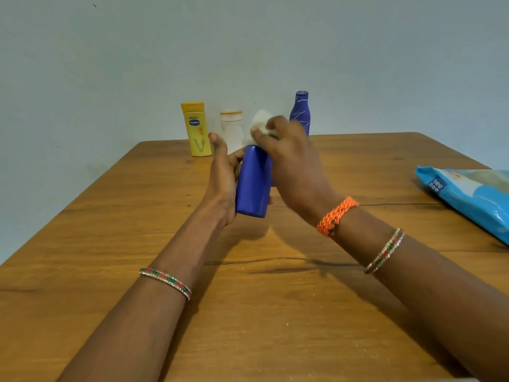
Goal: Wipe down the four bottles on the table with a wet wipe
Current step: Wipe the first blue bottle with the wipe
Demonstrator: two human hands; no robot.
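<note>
My left hand (222, 177) grips a plain blue bottle (253, 183), lifted off the wooden table (110, 244) and tilted away from me. My right hand (289, 158) pinches a white wet wipe (261, 124) against the bottle's top end, which the hand and wipe hide. At the table's far edge stand a yellow lotion bottle (196, 128), a white bottle with an orange band (232, 128) and a tall blue bottle with pale scribbles (300, 110), partly behind my right hand.
A blue pack of wet wipes (468, 197) lies at the table's right edge. A pale wall rises right behind the far edge. Bare wood stretches between me and the raised bottle.
</note>
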